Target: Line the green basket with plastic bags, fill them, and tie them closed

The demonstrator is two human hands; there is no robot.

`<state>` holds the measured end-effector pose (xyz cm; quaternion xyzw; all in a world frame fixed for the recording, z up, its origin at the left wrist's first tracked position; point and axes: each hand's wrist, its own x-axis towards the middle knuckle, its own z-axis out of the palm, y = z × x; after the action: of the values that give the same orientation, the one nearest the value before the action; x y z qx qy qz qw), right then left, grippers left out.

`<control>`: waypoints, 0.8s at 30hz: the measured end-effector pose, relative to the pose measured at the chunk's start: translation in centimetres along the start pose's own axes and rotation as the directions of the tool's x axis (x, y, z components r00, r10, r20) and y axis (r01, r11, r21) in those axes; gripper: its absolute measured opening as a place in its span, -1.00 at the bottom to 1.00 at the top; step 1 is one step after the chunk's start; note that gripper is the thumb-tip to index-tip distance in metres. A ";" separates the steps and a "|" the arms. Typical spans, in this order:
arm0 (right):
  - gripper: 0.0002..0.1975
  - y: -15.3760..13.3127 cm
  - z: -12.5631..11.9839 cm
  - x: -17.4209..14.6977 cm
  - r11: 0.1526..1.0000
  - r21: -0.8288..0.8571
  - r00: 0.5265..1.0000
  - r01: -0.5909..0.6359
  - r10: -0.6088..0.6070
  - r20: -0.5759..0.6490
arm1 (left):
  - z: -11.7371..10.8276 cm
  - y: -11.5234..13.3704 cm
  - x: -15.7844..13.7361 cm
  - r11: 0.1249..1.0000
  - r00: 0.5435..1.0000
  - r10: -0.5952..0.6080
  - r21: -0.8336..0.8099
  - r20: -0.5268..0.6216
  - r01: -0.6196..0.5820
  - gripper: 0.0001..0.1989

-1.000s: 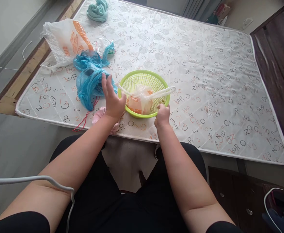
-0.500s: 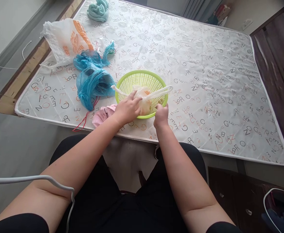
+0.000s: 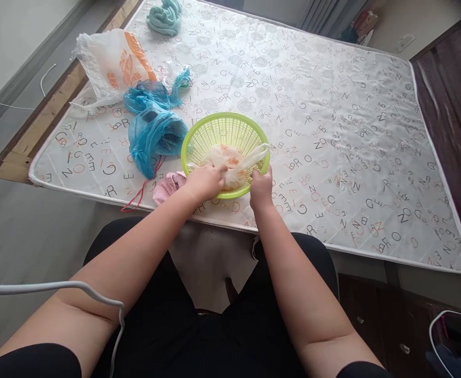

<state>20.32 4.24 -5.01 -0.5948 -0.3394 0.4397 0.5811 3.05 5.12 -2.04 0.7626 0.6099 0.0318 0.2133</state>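
Observation:
A green plastic basket (image 3: pixel 226 116) with slotted walls rests near the front edge of the mattress. Inside it lies a whitish plastic bag (image 3: pixel 224 155) with orange print, one of its handles stretching up to the right rim. My left hand (image 3: pixel 207 181) reaches over the front left rim, its fingers closed on the bag. On the front right, my right hand (image 3: pixel 261 186) grips the basket's rim, thumb on the inner side. A pink cloth (image 3: pixel 167 188) lies partly under my left wrist. What the bag contains cannot be made out.
Left of the basket are crumpled blue plastic bags (image 3: pixel 154 134) with a red string (image 3: pixel 138 197). Behind them sits a white bag with orange print (image 3: pixel 114 65). A teal cloth (image 3: pixel 165 17) lies at the back. A white cable (image 3: pixel 57 286) crosses my left arm.
The basket has tilted slightly toward me and shifted a little left. My left hand has moved lower and now presses into the bag, whose left handle no longer sticks out over the rim.

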 end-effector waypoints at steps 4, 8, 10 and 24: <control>-0.66 -0.3 0.1 -0.3 1.000 -0.011 1.000 0.005 -0.005 0.026 | 0.7 -0.4 0.0 1.000 1.000 -0.013 -0.017 -0.013 0.013 -0.43; -0.69 0.2 0.1 0.0 1.000 0.007 0.999 0.005 -0.005 0.032 | 0.7 -0.4 0.2 1.000 1.000 0.005 -0.028 -0.014 -0.005 -0.43; -0.69 0.4 0.0 0.2 1.000 0.024 1.000 0.004 -0.005 0.023 | 0.6 -0.4 0.3 0.999 1.000 0.021 -0.040 0.012 -0.021 -0.45; -0.68 0.8 -0.2 0.5 1.000 -0.004 1.000 0.025 -0.025 0.006 | 0.7 -0.5 0.6 0.970 0.989 0.006 -0.241 -0.148 -0.042 -0.70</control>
<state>20.67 4.57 -5.84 -0.5903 -0.3493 0.4336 0.5844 2.98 5.59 -2.94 0.7337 0.6059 0.1650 0.2596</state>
